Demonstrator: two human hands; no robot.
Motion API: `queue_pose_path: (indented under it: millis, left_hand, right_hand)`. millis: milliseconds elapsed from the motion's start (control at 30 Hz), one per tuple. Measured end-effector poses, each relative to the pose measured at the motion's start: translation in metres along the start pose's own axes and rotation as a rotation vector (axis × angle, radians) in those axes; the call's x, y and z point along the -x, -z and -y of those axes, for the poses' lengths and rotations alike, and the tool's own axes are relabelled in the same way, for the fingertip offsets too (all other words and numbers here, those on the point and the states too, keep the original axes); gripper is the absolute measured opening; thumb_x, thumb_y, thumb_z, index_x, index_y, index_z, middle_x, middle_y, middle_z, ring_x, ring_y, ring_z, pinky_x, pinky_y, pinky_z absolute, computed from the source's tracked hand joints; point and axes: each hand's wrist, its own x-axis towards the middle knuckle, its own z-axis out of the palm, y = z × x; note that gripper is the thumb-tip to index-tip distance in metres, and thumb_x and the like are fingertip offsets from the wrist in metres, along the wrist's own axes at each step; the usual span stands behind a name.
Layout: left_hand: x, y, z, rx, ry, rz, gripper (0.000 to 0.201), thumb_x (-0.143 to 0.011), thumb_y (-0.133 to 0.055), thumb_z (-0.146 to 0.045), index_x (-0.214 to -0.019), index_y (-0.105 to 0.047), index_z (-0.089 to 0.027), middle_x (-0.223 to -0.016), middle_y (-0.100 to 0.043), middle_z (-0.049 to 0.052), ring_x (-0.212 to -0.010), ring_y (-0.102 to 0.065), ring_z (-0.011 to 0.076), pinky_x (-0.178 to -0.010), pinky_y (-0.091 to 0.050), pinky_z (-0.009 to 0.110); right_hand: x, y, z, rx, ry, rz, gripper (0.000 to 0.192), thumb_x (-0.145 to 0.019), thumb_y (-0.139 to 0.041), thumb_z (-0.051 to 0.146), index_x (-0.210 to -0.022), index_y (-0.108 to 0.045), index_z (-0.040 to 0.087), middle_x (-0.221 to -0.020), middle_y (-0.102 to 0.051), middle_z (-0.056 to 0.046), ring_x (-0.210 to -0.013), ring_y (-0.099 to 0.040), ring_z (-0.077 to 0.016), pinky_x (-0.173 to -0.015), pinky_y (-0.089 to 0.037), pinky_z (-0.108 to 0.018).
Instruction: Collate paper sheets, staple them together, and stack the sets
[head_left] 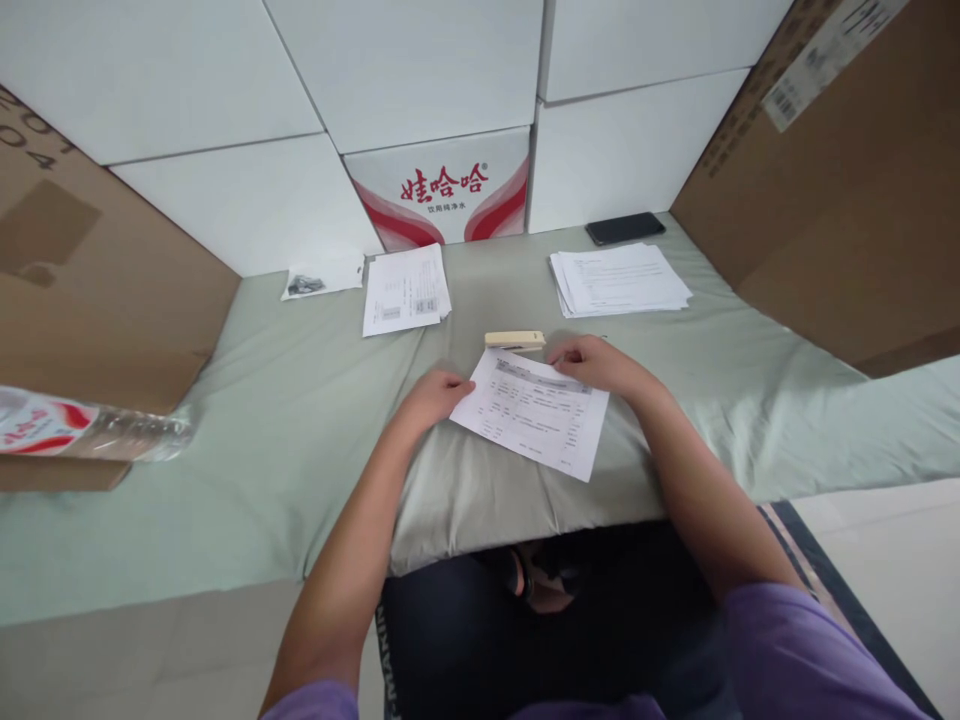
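Note:
A printed sheet of paper (532, 415) lies tilted near the front edge of the cloth-covered table, between my hands. My left hand (440, 396) pinches its left edge, thumb on top. At the sheet's upper right, my right hand (589, 362) has its fingers bent over the edge and closed on the paper. Just beyond the sheet's top edge sits a cream stapler (514, 340), touched by neither hand. Whether more sheets lie under the top one cannot be seen.
A paper stack (407, 288) lies back left, beside a small clear packet (322, 278). Another paper stack (619, 280) is back right, with a black phone (625, 229) behind it. White boxes (442, 70) line the back; cardboard boxes (847, 200) flank both sides. A plastic bottle (90, 425) lies at left.

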Motion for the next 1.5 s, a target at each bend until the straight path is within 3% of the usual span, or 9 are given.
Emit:
queue_pose_path:
  millis: [133,300,367,533,667,833,933,1200,1500]
  left_hand:
    - [-0.002,-0.002,0.002,-0.015,-0.027,-0.012,0.039,-0.082,-0.06,-0.045,-0.055,-0.048,-0.021,-0.054,-0.042,-0.001,-0.053,-0.039,0.0144,-0.055,-0.023,0.03]
    - [-0.003,-0.002,0.004,-0.01,-0.034,-0.02,0.036,-0.081,-0.06,-0.047,-0.058,-0.057,-0.019,-0.056,-0.051,0.001,-0.054,-0.043,0.0155,-0.056,-0.025,0.031]
    - [-0.003,-0.001,0.003,-0.007,-0.034,-0.02,0.036,-0.08,-0.061,-0.048,-0.058,-0.058,-0.019,-0.057,-0.052,0.001,-0.055,-0.044,0.0155,-0.056,-0.026,0.031]
    - [-0.004,0.0,0.003,-0.03,-0.023,-0.038,0.035,-0.081,-0.06,-0.047,-0.063,-0.063,-0.017,-0.057,-0.053,0.002,-0.055,-0.045,0.0162,-0.056,-0.026,0.031]
    - [-0.005,0.0,0.003,-0.052,-0.012,-0.049,0.036,-0.082,-0.061,-0.047,-0.06,-0.059,-0.018,-0.053,-0.047,0.0,-0.052,-0.041,0.0147,-0.055,-0.024,0.031]
    - [-0.003,-0.002,0.001,-0.057,-0.017,-0.054,0.041,-0.084,-0.058,-0.046,-0.054,-0.052,-0.02,-0.053,-0.047,0.0,-0.053,-0.042,0.015,-0.055,-0.025,0.031]
    - [-0.001,-0.005,-0.001,-0.07,-0.025,-0.077,0.043,-0.086,-0.056,-0.045,-0.053,-0.048,-0.02,-0.052,-0.042,-0.001,-0.053,-0.039,0.0144,-0.055,-0.022,0.031]
    - [-0.001,-0.006,-0.004,-0.116,-0.025,-0.1,0.04,-0.086,-0.057,-0.043,-0.054,-0.056,-0.019,-0.05,-0.046,0.0,-0.054,-0.042,0.0156,-0.055,-0.022,0.032]
    - [-0.002,-0.006,-0.007,-0.119,-0.018,-0.108,0.04,-0.084,-0.058,-0.042,-0.051,-0.053,-0.02,-0.048,-0.044,0.0,-0.052,-0.041,0.0156,-0.055,-0.021,0.032]
  right_hand:
    - [-0.001,0.0,-0.004,0.073,-0.028,-0.071,0.024,-0.081,-0.063,0.028,-0.101,-0.073,0.019,-0.075,-0.062,-0.002,-0.066,-0.055,-0.0151,-0.063,-0.038,-0.029]
    - [0.004,0.009,0.0,0.15,0.009,-0.362,0.023,-0.085,-0.066,0.036,-0.101,-0.07,0.019,-0.084,-0.066,-0.006,-0.074,-0.056,-0.0185,-0.067,-0.039,-0.031]
    - [0.011,0.012,0.013,0.162,0.031,-0.404,0.023,-0.089,-0.063,0.037,-0.102,-0.07,0.02,-0.088,-0.067,-0.007,-0.075,-0.056,-0.0191,-0.068,-0.039,-0.032]
    - [0.023,0.004,0.072,0.419,0.092,-0.373,0.023,-0.094,-0.057,0.035,-0.106,-0.067,0.018,-0.087,-0.065,-0.011,-0.079,-0.057,-0.0245,-0.07,-0.037,-0.035]
    - [-0.022,-0.015,0.101,0.481,0.222,-0.341,0.024,-0.097,-0.046,0.026,-0.106,-0.066,0.017,-0.093,-0.067,-0.012,-0.087,-0.06,-0.026,-0.074,-0.039,-0.035]
    - [-0.106,-0.039,0.087,0.353,0.082,-0.333,0.029,-0.094,-0.042,0.015,-0.109,-0.067,0.015,-0.115,-0.07,-0.012,-0.102,-0.062,-0.0258,-0.081,-0.045,-0.034]
    - [-0.126,-0.047,0.074,0.306,0.028,-0.327,0.032,-0.094,-0.041,0.016,-0.11,-0.069,0.016,-0.114,-0.07,-0.013,-0.103,-0.062,-0.0257,-0.085,-0.047,-0.034]
    - [-0.123,-0.057,0.072,0.454,0.055,-0.335,0.031,-0.096,-0.041,0.017,-0.113,-0.066,0.014,-0.122,-0.064,-0.017,-0.112,-0.057,-0.0301,-0.091,-0.046,-0.04]
    - [-0.115,-0.068,0.086,0.68,0.113,-0.285,0.042,-0.1,-0.029,0.012,-0.13,-0.059,0.013,-0.134,-0.056,-0.02,-0.121,-0.052,-0.0348,-0.096,-0.041,-0.047]
